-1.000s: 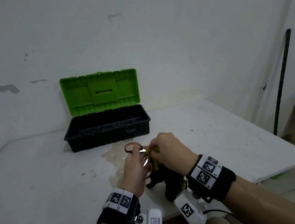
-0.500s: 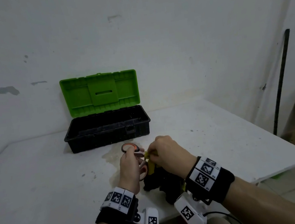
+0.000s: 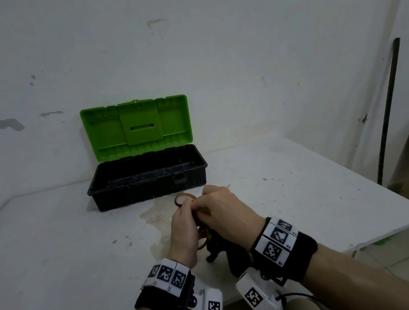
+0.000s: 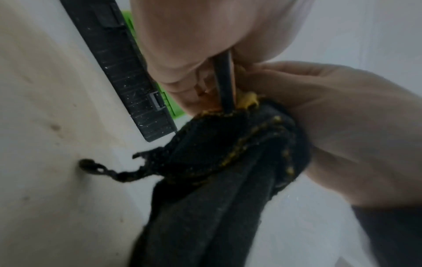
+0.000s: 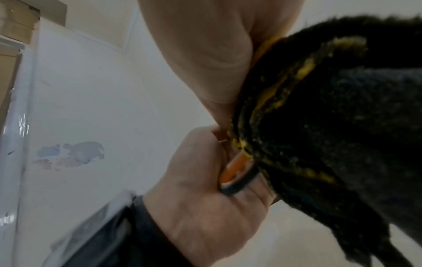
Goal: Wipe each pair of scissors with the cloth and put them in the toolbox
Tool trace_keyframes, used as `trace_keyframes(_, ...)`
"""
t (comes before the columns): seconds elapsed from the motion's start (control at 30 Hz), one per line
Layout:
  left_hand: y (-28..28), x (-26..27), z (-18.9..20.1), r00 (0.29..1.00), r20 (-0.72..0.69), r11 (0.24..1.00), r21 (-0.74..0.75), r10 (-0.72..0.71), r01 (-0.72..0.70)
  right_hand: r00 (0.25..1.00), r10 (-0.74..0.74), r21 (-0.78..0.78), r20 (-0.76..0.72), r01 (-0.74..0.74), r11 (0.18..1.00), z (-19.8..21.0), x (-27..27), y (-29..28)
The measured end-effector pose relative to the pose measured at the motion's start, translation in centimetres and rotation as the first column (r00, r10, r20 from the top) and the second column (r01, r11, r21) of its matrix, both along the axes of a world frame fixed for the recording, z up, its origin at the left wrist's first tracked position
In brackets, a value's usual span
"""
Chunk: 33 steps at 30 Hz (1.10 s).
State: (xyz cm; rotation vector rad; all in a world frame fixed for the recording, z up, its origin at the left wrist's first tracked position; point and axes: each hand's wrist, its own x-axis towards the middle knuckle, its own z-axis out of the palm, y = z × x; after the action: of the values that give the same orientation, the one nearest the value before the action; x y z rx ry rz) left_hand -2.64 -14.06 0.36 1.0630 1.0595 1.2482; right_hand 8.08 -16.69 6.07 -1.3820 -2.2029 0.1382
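head view: the left hand (image 3: 183,231) grips the scissors (image 3: 183,199) by their handles, fingers curled round the lower orange-and-black loop, while the upper loop stands clear above the knuckles. the right hand (image 3: 224,210) is closed on the cloth (image 3: 232,255), a dark fabric with yellow stitching, and presses it against the scissors just beside the left hand; the 2 hands touch. the blades are hidden inside the cloth and fist, so whether they are open or closed cannot be told. the cloth's loose end hangs down to the table (image 3: 55,250) near its front edge.

left wrist view: a dark bar of the scissors (image 4: 224,84) passes between the left-hand fingers (image 4: 182,59) into the bunched cloth (image 4: 228,153), which the right hand (image 4: 338,126) wraps from the side. a frayed thread of the cloth touches the table (image 4: 34,108).

right wrist view: the orange-lined handle loop (image 5: 237,171) lies in the left palm (image 5: 205,198), the cloth (image 5: 331,117) flush against it.

the toolbox (image 3: 147,178) sits open behind the hands, well apart from them, its green lid (image 3: 136,128) upright against the wall and its black front rim facing the person. bare tabletop lies to the left and right of the hands; the table's right edge runs diagonally, with a dark pole (image 3: 388,111) leaning beyond it.
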Motion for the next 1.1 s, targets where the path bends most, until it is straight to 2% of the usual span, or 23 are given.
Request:
trace_keyframes(0.13, 0.4, -0.5, 0.1, 0.999, 0.015, 0.999, -0.031, 0.044, -0.043, 0.998, -0.061, -0.047, 0.028, 0.062, 0.997, -0.2, 0.8, 0.0)
trace_keyframes(0.3, 0.9, -0.9, 0.3, 0.996, 0.072, 0.993, -0.107, 0.059, -0.051, 0.984, -0.157, -0.020, -0.081, 0.156, 0.988, 0.5, 2.6, 0.3)
trace_keyframes(0.4, 0.9, -0.2, 0.3, 0.997, 0.062, 0.993, -0.111, 0.050, -0.043, 0.984, -0.164, -0.031, -0.067, 0.162, 0.986, -0.1, 2.0, 0.4)
trace_keyframes(0.47, 1.0, 0.0, 0.2, 0.998, 0.033, 0.994, -0.095, 0.056, -0.053, 0.990, -0.136, -0.043, -0.035, 0.134, 0.990, -0.8, 1.6, 0.2)
trace_keyframes(0.6, 0.9, -0.3, 0.2, 0.999, -0.023, 0.999, -0.041, 0.034, -0.034, 0.999, 0.032, -0.090, 0.040, -0.028, 0.996, -0.9, 1.8, -0.1)
trace_keyframes(0.77, 0.5, -0.2, 0.5, 0.997, -0.073, 1.000, 0.009, 0.014, -0.013, 0.999, 0.021, -0.043, 0.048, -0.019, 0.999, -0.7, 1.8, 0.3)
trace_keyframes(0.9, 0.3, -0.4, 0.8, 0.996, -0.079, 0.997, 0.070, 0.033, -0.027, 0.978, 0.203, -0.073, 0.038, -0.200, 0.977, -1.3, 1.1, -0.4)
trace_keyframes(1.0, 0.4, -0.5, 0.7, 0.993, -0.114, 0.997, 0.078, 0.024, -0.015, 0.978, 0.198, -0.050, 0.067, -0.195, 0.980, -1.3, 1.3, 0.0)
trace_keyframes(1.1, 0.4, -0.6, 0.5, 0.994, -0.111, 0.999, 0.050, 0.008, -0.003, 0.987, 0.104, -0.021, 0.123, -0.103, 0.995, -1.1, 1.7, 0.3)
